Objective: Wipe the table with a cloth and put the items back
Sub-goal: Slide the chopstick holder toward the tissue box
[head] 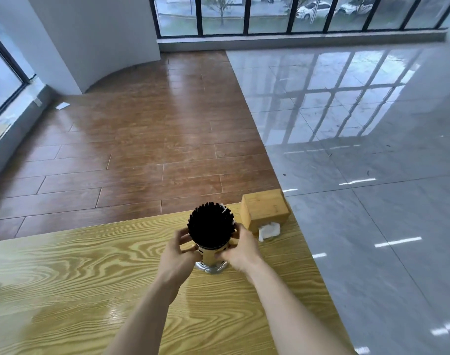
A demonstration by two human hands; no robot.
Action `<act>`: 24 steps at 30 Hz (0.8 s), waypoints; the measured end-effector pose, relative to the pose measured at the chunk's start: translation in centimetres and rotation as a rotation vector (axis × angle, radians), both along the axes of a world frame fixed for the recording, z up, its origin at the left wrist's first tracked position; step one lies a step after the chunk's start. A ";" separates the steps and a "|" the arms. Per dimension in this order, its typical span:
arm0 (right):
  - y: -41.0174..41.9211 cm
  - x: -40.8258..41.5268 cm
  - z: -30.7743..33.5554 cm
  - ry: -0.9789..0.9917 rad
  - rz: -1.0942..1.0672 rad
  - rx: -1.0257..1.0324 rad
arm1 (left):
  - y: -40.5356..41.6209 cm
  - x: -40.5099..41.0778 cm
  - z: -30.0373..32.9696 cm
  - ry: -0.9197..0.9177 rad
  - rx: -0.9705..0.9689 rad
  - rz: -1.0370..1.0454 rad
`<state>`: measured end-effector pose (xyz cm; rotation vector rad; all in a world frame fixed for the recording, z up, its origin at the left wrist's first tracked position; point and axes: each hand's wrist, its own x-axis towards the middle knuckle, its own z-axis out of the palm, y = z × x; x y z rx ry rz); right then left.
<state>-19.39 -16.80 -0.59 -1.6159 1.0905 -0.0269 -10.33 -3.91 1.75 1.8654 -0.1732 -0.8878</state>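
Observation:
A metal chopstick holder (211, 265) packed with black chopsticks (210, 225) stands upright on the light wooden table (65, 278), near its far right corner. My left hand (179, 249) grips the holder's left side and my right hand (240, 248) grips its right side, so most of its wall is hidden. Just behind it to the right sits a wooden tissue box (266, 210) with a white tissue (269, 230) sticking out of its front. No cloth is in view.
The table's far edge runs just behind the holder and its right edge drops off beside the tissue box. Beyond lie brown wood flooring (142, 139) and glossy grey tiles (372, 175). A white curved wall and windows stand at the back.

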 end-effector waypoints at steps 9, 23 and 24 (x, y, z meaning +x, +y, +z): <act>-5.2 -10.9 0.8 0.082 -0.124 -0.048 | -5.4 -9.8 -0.5 0.081 -0.054 -0.161; -5.6 -15.1 -0.6 0.060 -0.340 0.054 | -5.8 -12.6 -1.7 0.125 -0.071 -0.279; -4.9 -15.2 -0.9 0.107 -0.368 0.065 | -5.0 -12.1 -1.8 0.116 -0.054 -0.274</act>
